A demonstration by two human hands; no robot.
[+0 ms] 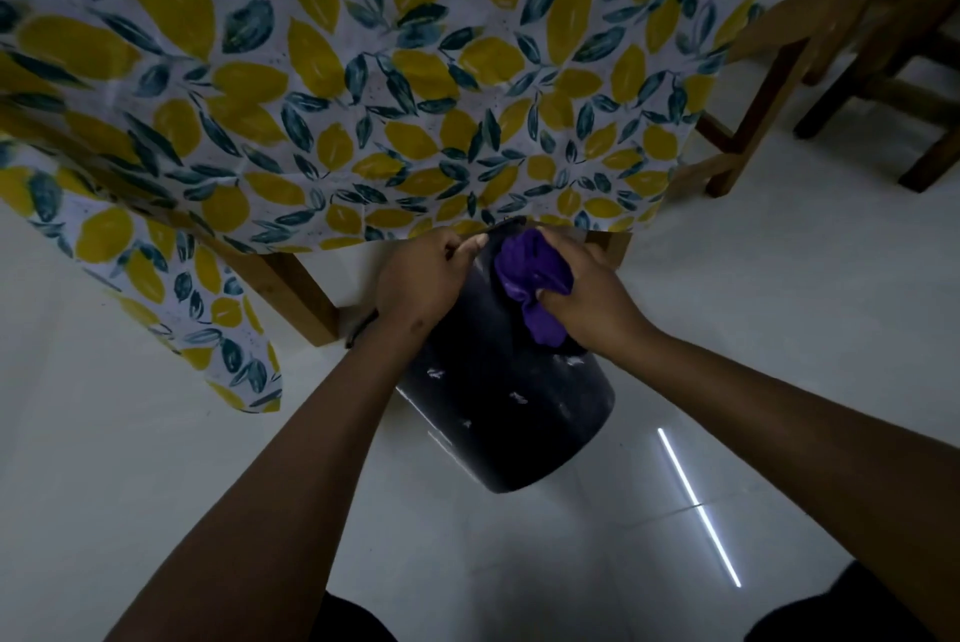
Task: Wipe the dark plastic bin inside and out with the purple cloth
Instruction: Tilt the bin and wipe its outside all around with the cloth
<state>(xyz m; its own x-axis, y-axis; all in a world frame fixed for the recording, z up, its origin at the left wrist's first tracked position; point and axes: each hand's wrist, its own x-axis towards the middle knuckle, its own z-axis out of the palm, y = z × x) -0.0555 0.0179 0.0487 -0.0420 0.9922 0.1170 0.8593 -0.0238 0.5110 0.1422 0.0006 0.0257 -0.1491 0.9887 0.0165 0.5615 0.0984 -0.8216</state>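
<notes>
**Bin tipped on its side, cloth on its wall**

The bin (pixel 498 413) is tipped with its base toward the person and its mouth facing away, so its inside is hidden. It is low over the white floor (pixel 779 329); whether it touches cannot be told. The left hand (pixel 423 278) has its fingers curled over the bin's far rim. The right hand (pixel 584 290) is closed around the bunched cloth (pixel 530 278), pressing it to the bin's upper wall. Just beyond the bin hangs a lemon-print tablecloth (pixel 363 96), with wooden table legs (pixel 296 293) either side. A chair (pixel 893 44) stands well right of the bin.
</notes>
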